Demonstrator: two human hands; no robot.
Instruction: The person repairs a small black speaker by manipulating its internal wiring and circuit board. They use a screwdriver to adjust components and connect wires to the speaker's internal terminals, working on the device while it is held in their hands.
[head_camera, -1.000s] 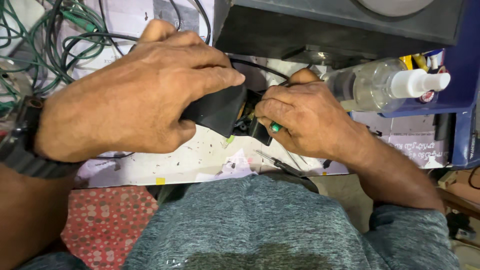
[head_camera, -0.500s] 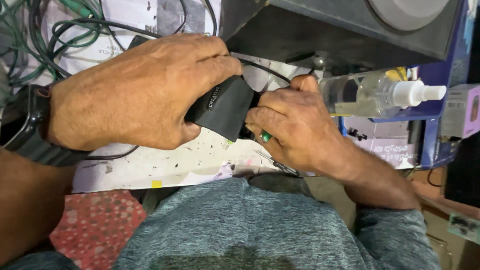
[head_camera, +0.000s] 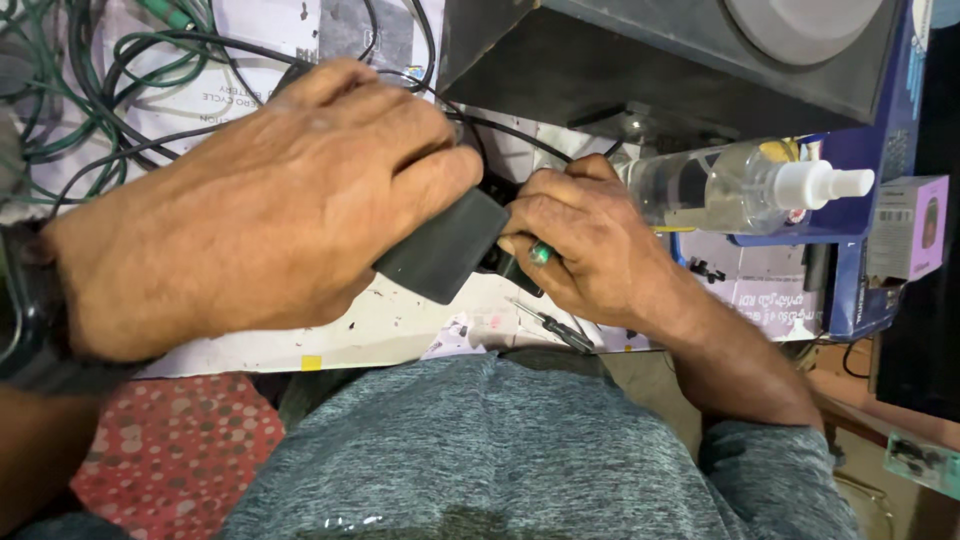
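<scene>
I am looking down at a cluttered bench, and at nine o'clock the watch (head_camera: 25, 320) is sitting on my left wrist, dark and smooth. Just right of it my left hand (head_camera: 270, 205) is wrapping over the black box (head_camera: 440, 245), fingers curled tight around its top so only a matte, squared corner is showing toward five o'clock. Behind the hand, toward eleven o'clock, green and black cables (head_camera: 90, 80) are looping loosely over white printed paper (head_camera: 240, 100). Moving to centre, my right hand (head_camera: 590, 245) is pressing in against the box's right end, fingers closed narrowly on a small dark part with a green tip (head_camera: 540, 254); it is probably a plug or a tool tip, but the knuckles are hiding most of it. As I judge it, the work is sitting mid-way: the box is gripped and the small part is meeting it, yet nothing is showing whether it is seated. Below the right hand, at six o'clock, a slim screwdriver (head_camera: 555, 328) is lying on the scuffed white tabletop (head_camera: 400, 335). At two o'clock a clear plastic pump bottle (head_camera: 740, 185) is lying on its side under a dark speaker cabinet (head_camera: 650, 60).
</scene>
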